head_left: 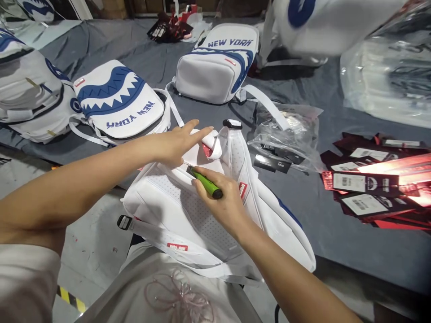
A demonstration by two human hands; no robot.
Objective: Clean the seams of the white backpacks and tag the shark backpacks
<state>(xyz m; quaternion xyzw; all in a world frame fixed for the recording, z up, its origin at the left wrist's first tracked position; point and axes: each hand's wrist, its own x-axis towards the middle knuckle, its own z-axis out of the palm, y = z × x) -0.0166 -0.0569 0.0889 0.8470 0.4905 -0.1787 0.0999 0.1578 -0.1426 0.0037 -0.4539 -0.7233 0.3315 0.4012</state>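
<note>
Under my right fingers (pixel 205 186) I am pinching a green lighter (pixel 204 182), its long axis slanting up-left toward the white backpack (pixel 175 202) seam, while my left fingers (pixel 198 132) are spreading flat just beyond

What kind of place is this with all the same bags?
Probably a bag factory or packing room. Matching white backpacks lie on a grey table beside piles of tags and plastic bags, while the right hand holds a green tool.
</note>
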